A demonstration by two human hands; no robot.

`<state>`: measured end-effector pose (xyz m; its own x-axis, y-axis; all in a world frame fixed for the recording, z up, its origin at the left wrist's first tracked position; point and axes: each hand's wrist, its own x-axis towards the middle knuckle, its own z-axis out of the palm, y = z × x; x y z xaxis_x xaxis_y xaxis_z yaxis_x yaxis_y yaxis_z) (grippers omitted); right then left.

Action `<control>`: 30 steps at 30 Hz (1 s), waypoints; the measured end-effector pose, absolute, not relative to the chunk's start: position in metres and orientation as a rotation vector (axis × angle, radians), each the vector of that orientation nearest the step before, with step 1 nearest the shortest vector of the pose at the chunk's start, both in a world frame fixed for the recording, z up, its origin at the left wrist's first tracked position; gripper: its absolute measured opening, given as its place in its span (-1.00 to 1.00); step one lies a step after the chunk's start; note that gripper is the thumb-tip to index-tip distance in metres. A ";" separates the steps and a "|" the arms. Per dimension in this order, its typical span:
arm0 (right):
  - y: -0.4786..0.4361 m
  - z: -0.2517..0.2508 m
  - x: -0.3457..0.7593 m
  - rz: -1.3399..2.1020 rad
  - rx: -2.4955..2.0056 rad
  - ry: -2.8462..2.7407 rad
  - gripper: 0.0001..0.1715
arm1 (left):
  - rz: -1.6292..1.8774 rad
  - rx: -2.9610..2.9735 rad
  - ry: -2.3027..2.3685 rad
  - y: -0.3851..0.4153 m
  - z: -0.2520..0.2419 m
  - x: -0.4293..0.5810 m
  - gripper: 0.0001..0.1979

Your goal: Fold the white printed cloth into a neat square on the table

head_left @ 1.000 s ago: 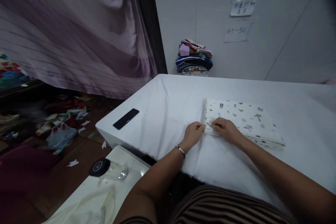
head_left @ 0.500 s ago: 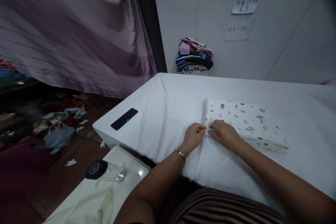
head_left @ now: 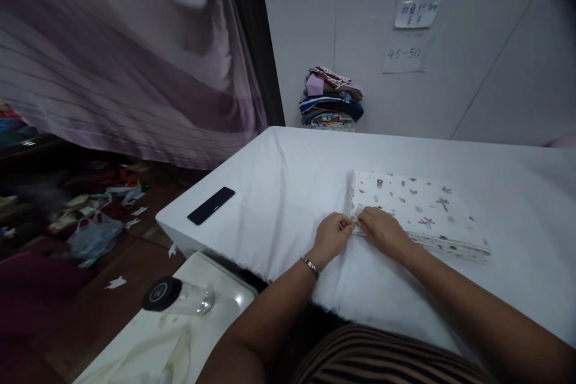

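A folded white cloth (head_left: 420, 201) with small printed plants and figures lies flat on the white-covered table (head_left: 310, 162). My left hand (head_left: 332, 235), a metal bracelet on its wrist, pinches the cloth's near left corner between thumb and fingers. Just right of it, my right hand (head_left: 380, 229) has its fingers closed on the same corner, the knuckles resting over the cloth's near edge. The fingertips of both hands almost meet there, and the bit of fabric between them is partly hidden.
A black phone (head_left: 211, 205) lies on the table's left part. Below it, a clear jar with a black lid (head_left: 162, 293) rests on its side on a white surface (head_left: 130, 342). Folded clothes (head_left: 332, 99) are stacked by the wall. A curtain (head_left: 148, 72) hangs at left, above a littered floor.
My right hand's fingers have drawn closer together at the cloth's corner. The left hand keeps its pinch. The whole view has shifted slightly.
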<state>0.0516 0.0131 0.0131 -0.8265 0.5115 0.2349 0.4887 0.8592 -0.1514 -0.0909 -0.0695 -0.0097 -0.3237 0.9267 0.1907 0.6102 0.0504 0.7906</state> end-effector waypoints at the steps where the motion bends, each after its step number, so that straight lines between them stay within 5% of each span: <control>1: 0.013 0.014 0.052 0.109 -0.749 -2.759 -0.74 | 1.164 1.546 1.980 -0.070 -0.010 -0.091 -0.95; 30: 0.008 -0.005 0.056 0.057 -0.508 -2.661 -0.76 | 1.074 1.370 1.900 -0.065 -0.010 -0.103 -0.80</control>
